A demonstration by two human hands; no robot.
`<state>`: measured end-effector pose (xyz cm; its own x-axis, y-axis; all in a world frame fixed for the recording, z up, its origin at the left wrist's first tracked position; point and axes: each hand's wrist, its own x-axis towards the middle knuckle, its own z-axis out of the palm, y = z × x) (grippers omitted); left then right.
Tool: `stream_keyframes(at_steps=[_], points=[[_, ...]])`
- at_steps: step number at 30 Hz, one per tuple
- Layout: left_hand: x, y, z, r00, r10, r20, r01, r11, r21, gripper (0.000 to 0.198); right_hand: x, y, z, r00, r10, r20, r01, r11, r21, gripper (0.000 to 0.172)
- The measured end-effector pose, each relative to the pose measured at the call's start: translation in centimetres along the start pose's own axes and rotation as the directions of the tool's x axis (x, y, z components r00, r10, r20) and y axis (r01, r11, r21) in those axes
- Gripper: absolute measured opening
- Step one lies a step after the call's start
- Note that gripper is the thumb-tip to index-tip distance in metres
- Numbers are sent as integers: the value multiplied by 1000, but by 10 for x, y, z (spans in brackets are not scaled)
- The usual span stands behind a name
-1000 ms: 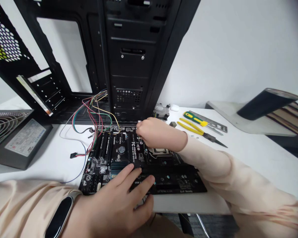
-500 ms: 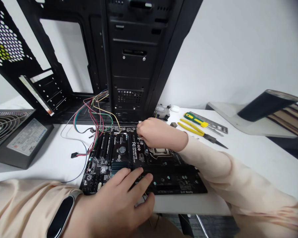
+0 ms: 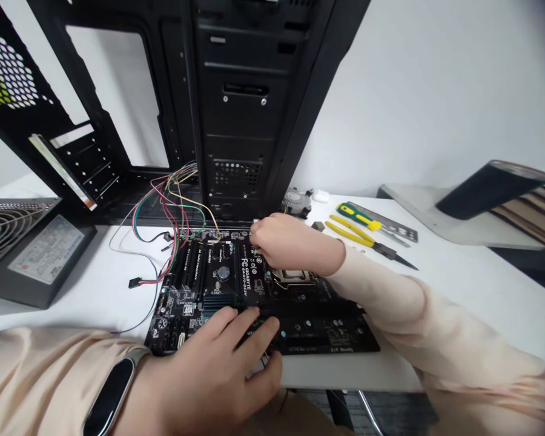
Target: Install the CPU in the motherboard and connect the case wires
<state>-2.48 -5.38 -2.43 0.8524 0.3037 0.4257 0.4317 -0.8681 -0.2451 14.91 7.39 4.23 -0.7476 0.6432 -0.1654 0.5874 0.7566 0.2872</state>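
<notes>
Leftward, loose coloured wires [image 3: 172,206] trail beside the Gigabyte motherboard [image 3: 222,272], flat on the counter [image 3: 86,318] before the upright PC case [image 3: 240,121], long axis left to right, slots pointing at the case. The left hand [image 3: 209,375] lies spread on its near edge; the right hand [image 3: 290,242] bunches its fingertips at the far edge, the hold hidden. A slip could bend the open CPU socket [image 3: 293,277] pins.

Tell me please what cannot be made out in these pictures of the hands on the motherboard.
All from the head view:
What the right hand touches: the hand itself covers it.
The CPU socket: the right hand hides its upper part.
The motherboard under the left hand: the hand hides that area.
The power supply: the left edge cuts it off; its label is too small to read.
The small dark object: too small to identify.
</notes>
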Motion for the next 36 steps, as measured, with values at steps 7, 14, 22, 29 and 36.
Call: stream_keyframes(at_steps=[7,14,22,29,36], points=[[1,0,1,1000,-2,-18,2,1000,2,23,-1,-1,-2,1000,14,9,-14,1000,-3,20],[1,2,0,999,-16,-30,15,1000,-8,20,-1,-1,-3,1000,6,13,-6,1000,-2,20],[0,2,1,1000,8,-17,-8,1000,-7,21,-1,-2,-3,1000,3,15,-3,1000,-5,21],[0,-1,-2,999,49,21,-49,999,6,24,0,-1,-1,1000,2,-5,-2,1000,-6,20],[2,-2,-3,997,65,47,-65,998,7,25,-1,-2,-2,1000,7,10,-7,1000,-12,21]])
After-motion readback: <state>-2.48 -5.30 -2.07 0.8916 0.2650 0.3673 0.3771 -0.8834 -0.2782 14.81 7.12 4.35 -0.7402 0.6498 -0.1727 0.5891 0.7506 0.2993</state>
